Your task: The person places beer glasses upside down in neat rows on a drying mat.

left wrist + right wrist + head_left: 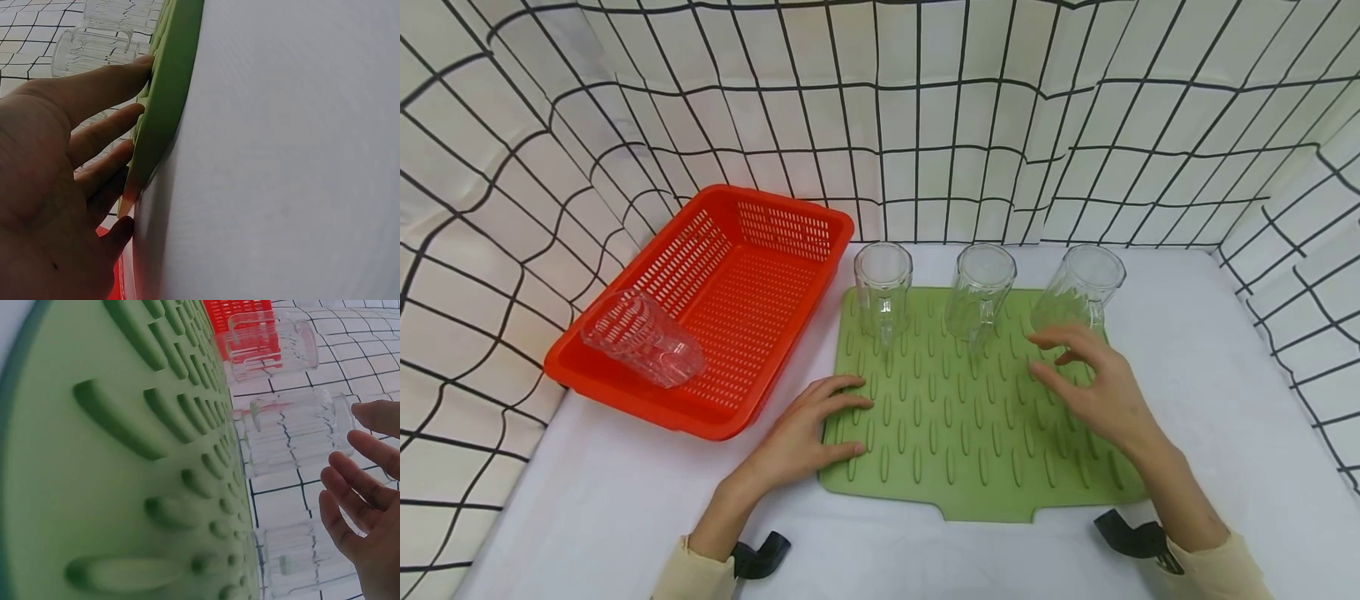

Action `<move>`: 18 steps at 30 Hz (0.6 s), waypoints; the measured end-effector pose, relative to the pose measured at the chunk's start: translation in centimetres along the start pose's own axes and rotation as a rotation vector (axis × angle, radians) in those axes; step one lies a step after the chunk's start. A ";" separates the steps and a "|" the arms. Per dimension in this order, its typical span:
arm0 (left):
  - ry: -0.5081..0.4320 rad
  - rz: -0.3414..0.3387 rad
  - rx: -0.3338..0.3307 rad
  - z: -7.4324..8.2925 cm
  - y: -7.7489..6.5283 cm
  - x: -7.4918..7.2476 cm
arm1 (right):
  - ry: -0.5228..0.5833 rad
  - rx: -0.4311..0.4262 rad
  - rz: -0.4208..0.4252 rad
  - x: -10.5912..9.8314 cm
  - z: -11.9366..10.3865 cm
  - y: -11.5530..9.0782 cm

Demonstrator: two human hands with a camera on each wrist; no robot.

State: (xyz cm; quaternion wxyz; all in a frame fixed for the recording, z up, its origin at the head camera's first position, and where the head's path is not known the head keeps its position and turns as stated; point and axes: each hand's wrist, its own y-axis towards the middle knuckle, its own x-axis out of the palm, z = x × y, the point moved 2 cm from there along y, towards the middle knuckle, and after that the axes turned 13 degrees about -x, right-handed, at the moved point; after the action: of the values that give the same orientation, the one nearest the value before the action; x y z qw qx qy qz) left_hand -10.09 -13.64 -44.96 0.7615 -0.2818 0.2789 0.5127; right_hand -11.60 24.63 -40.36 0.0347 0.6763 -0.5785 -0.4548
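A green drying mat (pixel 955 417) with raised ridges lies on the white surface. Along its far edge stand three clear glass mugs: the left one (pixel 882 287), the middle one (pixel 981 292) and the right one (pixel 1078 287). My left hand (pixel 808 429) rests at the mat's left edge, fingers spread and fingertips touching it in the left wrist view. Above the mat's right part, my right hand (pixel 1101 387) hovers just in front of the right mug, its fingers loosely bent and holding nothing. It partly hides that mug's lower part.
A red plastic basket (pixel 790 333) stands left of the mat, with another clear glass (pixel 643 337) lying tilted in its near left part. Black wire grid (pixel 917 125) backed by white cloth encloses the back and both sides.
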 end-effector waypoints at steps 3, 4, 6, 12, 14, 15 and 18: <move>-0.001 0.001 -0.001 0.0 0.0 0.0 | -0.026 0.048 -0.016 -0.2 0.3 -0.8; 0.000 0.001 -0.001 0.0 0.0 0.0 | -0.035 0.064 -0.023 -0.2 0.4 -1.1; 0.001 0.001 -0.004 0.1 0.0 -0.1 | -0.056 0.083 -0.038 -0.3 0.6 -1.6; 0.004 0.002 -0.016 0.1 0.0 -0.1 | -0.095 0.101 -0.078 -0.4 1.3 -3.0; 0.005 0.006 -0.017 0.1 0.0 -0.2 | -0.104 0.108 -0.093 -0.5 1.5 -3.5; 0.006 0.008 -0.016 0.1 0.0 -0.2 | -0.111 0.118 -0.101 -0.6 1.6 -3.7; -0.002 0.004 -0.011 0.1 0.0 -0.1 | -0.124 0.164 -0.122 -1.1 1.8 -4.7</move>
State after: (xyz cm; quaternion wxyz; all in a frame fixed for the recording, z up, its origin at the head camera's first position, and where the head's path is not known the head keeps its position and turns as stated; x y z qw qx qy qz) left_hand -10.12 -13.58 -44.79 0.7591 -0.2849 0.2760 0.5161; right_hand -9.20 27.98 -43.46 -0.0841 0.6813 -0.5727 -0.4481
